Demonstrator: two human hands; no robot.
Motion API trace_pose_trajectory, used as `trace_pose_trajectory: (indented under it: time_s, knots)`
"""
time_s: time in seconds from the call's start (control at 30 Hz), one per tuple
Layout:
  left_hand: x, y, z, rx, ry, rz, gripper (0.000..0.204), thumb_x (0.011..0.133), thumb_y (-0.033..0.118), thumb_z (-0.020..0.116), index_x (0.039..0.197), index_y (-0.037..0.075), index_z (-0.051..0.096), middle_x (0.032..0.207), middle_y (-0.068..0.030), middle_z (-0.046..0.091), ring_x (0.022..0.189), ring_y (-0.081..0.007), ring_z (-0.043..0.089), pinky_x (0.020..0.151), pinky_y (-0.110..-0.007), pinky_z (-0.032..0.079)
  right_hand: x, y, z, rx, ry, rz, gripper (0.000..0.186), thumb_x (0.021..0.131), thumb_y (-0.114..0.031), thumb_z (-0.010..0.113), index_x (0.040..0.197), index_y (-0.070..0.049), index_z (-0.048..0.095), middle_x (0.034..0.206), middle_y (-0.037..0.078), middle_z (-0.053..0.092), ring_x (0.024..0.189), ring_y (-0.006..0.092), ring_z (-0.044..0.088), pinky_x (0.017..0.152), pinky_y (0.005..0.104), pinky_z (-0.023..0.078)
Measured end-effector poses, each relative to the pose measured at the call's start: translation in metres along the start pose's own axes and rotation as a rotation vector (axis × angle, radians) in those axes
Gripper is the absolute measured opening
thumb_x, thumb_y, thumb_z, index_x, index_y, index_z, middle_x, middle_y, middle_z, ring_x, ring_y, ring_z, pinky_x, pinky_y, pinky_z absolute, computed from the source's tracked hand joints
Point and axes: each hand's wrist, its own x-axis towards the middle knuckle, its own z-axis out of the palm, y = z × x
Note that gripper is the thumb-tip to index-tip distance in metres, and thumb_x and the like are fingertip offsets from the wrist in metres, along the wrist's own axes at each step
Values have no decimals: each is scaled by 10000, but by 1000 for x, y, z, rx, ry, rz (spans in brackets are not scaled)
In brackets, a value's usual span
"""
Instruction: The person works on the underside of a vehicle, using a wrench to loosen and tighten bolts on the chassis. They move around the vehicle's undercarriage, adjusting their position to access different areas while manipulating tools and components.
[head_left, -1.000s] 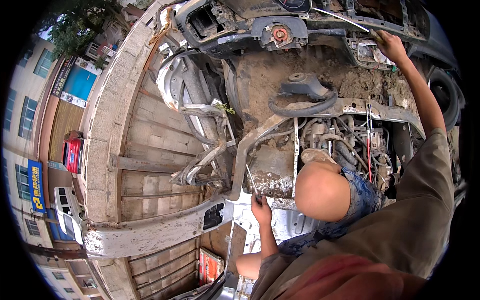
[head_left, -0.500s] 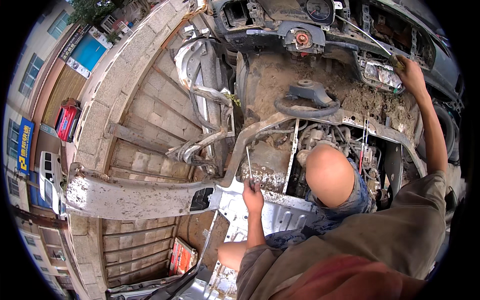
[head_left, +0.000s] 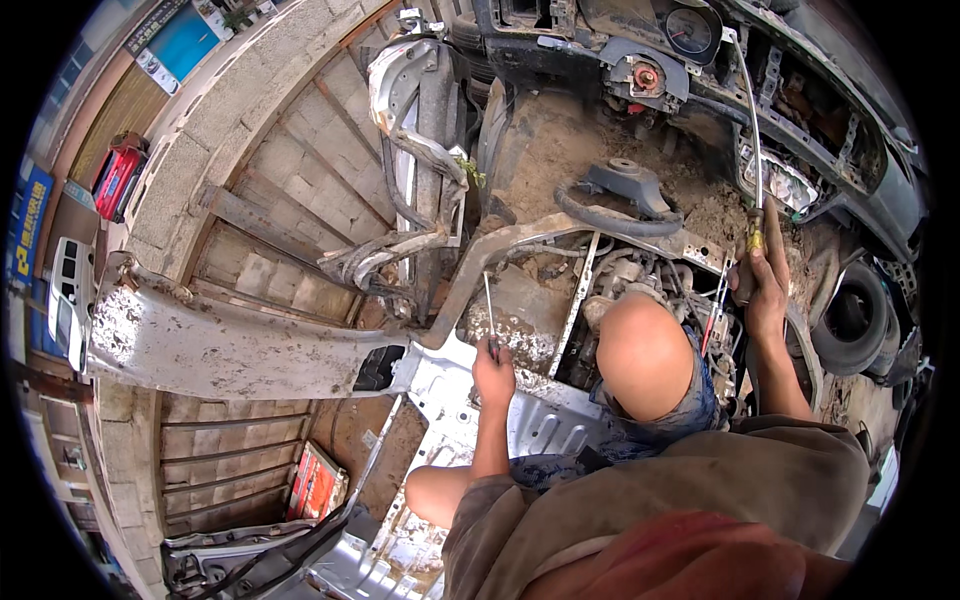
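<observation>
My right hand (head_left: 762,275) is wrapped round the yellowish handle of a long screwdriver (head_left: 757,160). Its shaft points away from me, and the tip is near the right side of the instrument cluster (head_left: 690,30); I cannot tell whether it touches. My left hand (head_left: 493,372) grips a second, thinner screwdriver (head_left: 489,305) by its dark handle, shaft up, above the silver body panel (head_left: 545,420). Ahead lies a muddy dashboard (head_left: 570,60) with an exposed steering column end (head_left: 645,77). A loose steering wheel (head_left: 620,215) rests behind a bent metal frame.
An engine (head_left: 640,270) shows beside my bare knee (head_left: 648,355). A silver beam (head_left: 230,340) juts out left across the ribbed truck bed side (head_left: 280,210). Bent metal scraps (head_left: 410,240) stand left of the muddy floor. A tyre (head_left: 850,320) lies at the right.
My right hand has come back toward my body and to the left, swinging the long screwdriver more upright. The view has shifted slightly; my left hand still holds its screwdriver.
</observation>
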Motion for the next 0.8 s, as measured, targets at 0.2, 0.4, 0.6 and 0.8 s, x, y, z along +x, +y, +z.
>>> trace_pose_trajectory:
  time_s: [0.2, 0.4, 0.6, 0.8]
  knots:
    - [14, 77, -14, -424, -130, 52, 551, 974, 155, 594, 1463, 39, 369, 1171, -141, 619, 999, -259, 591, 886, -379, 468, 1, 30, 107, 249, -262, 50, 780, 924, -68, 480, 1602, -145, 101, 1082, 74, 505, 786, 117, 514, 677, 267, 497]
    - [32, 271, -24, -386, -358, 351, 495, 995, 360, 581, 1378, 48, 550, 1240, -193, 566, 1183, -285, 544, 1035, -360, 396, 39, -5, 142, 278, -383, 90, 639, 948, -131, 570, 1517, -71, 285, 1167, 100, 499, 1022, 154, 521, 893, 291, 463]
    - [24, 353, -6, -545, -422, 638, 877, 874, 643, 626, 1436, -8, 460, 1255, -159, 545, 1194, -261, 537, 1009, -380, 426, 83, -65, 92, 123, -532, -317, 642, 932, -391, 634, 1394, -4, 412, 1270, 129, 460, 1190, 212, 462, 1011, 354, 392]
    - [15, 387, 10, -458, -278, 673, 678, 938, 402, 651, 1417, -30, 444, 1270, -114, 575, 1120, -213, 599, 941, -343, 496, 105, -121, 58, -230, -481, -376, 675, 745, -377, 830, 1250, -44, 531, 1104, 175, 608, 988, 369, 624, 880, 410, 504]
